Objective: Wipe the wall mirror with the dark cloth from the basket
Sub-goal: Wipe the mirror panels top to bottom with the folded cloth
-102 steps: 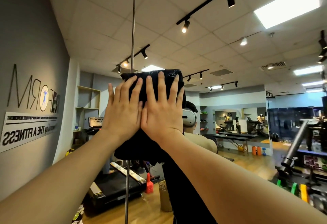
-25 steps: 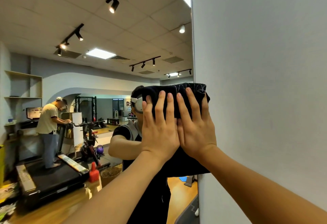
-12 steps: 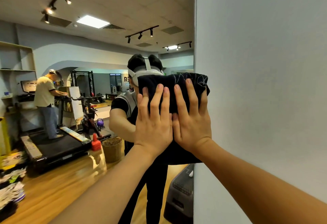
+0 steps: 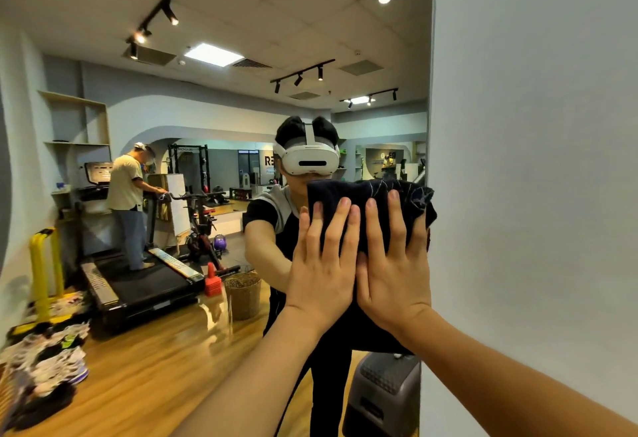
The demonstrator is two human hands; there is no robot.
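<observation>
In the head view we had both palms flat on the dark cloth, pressing it against the wall mirror at its right edge, where the glass met the plain grey wall. Our left hand and right hand lay side by side and touching, fingers straight and close together, curled round nothing; the cloth was held only by that pressure. Its upper edge stood above our fingertips and its lower part hung below our wrists. The right corner of the cloth reached the mirror's border.

We judged the step in hand to be the wiping itself, well under way, working the strip along the right border at about head height. The woven basket showed only as a reflection, standing on the wooden floor near the treadmill.

The next move, as we saw it, called for even pressure from both palms while sliding the cloth down or back to the left, so that it neither bunched nor slipped from under our hands, and so that the corner did not drag onto the painted wall.
</observation>
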